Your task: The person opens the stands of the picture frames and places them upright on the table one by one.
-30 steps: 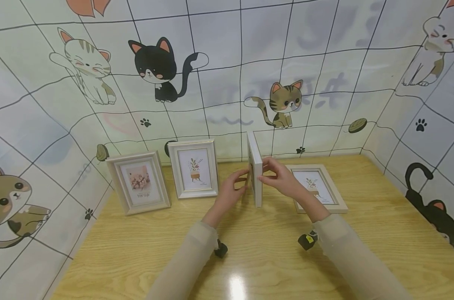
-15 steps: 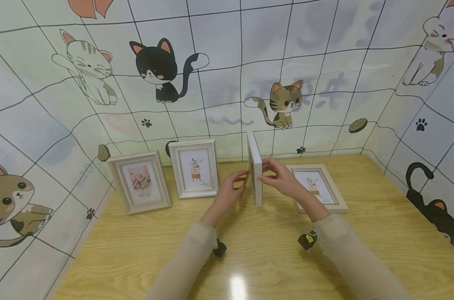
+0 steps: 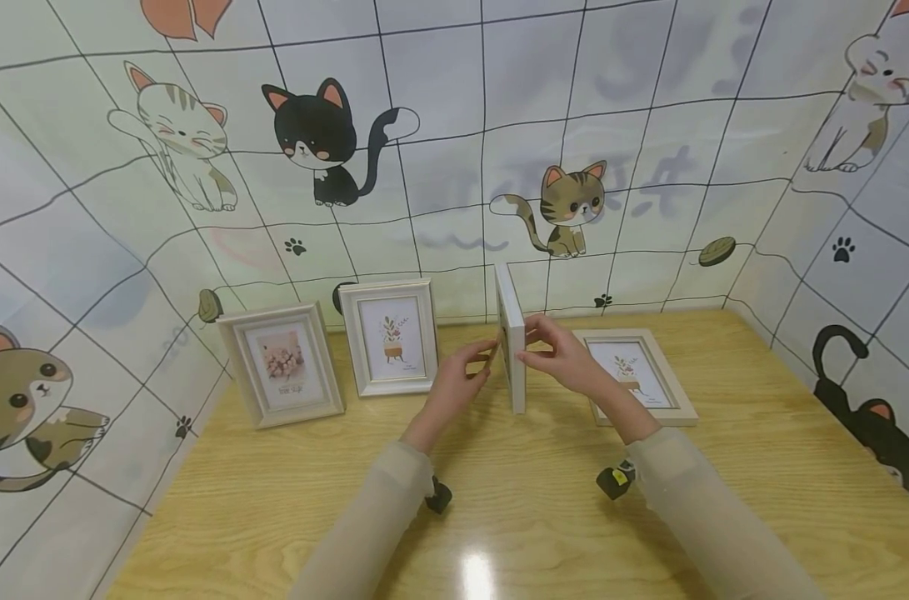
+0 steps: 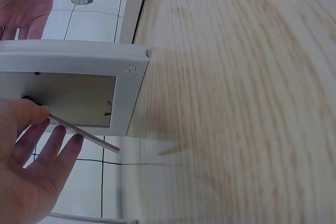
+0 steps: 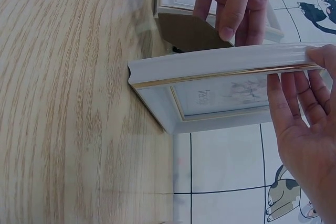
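A white picture frame (image 3: 517, 367) with a gold inner line stands upright on the table, turned nearly edge-on in the head view. My right hand (image 3: 565, 358) grips its near side edge, thumb on the rim and fingers on the picture face, as the right wrist view shows. Behind the frame, my left hand (image 3: 457, 386) pinches the brown stand leg (image 5: 190, 31) between thumb and fingers. That leg (image 4: 89, 136) is swung out at an angle from the backing board (image 4: 73, 98). Part of the leg is hidden by my fingers.
To the left stand two propped frames: one with a pink flower picture (image 3: 282, 362) and one with a potted plant picture (image 3: 390, 337). Another frame (image 3: 682, 408) lies flat behind my right forearm. A cat-patterned wall covering (image 3: 439, 167) encloses the wooden table (image 3: 544, 517).
My left hand has shifted slightly left, drawing the stand leg a little farther from the frame's back. My right hand and the frame stay in place.
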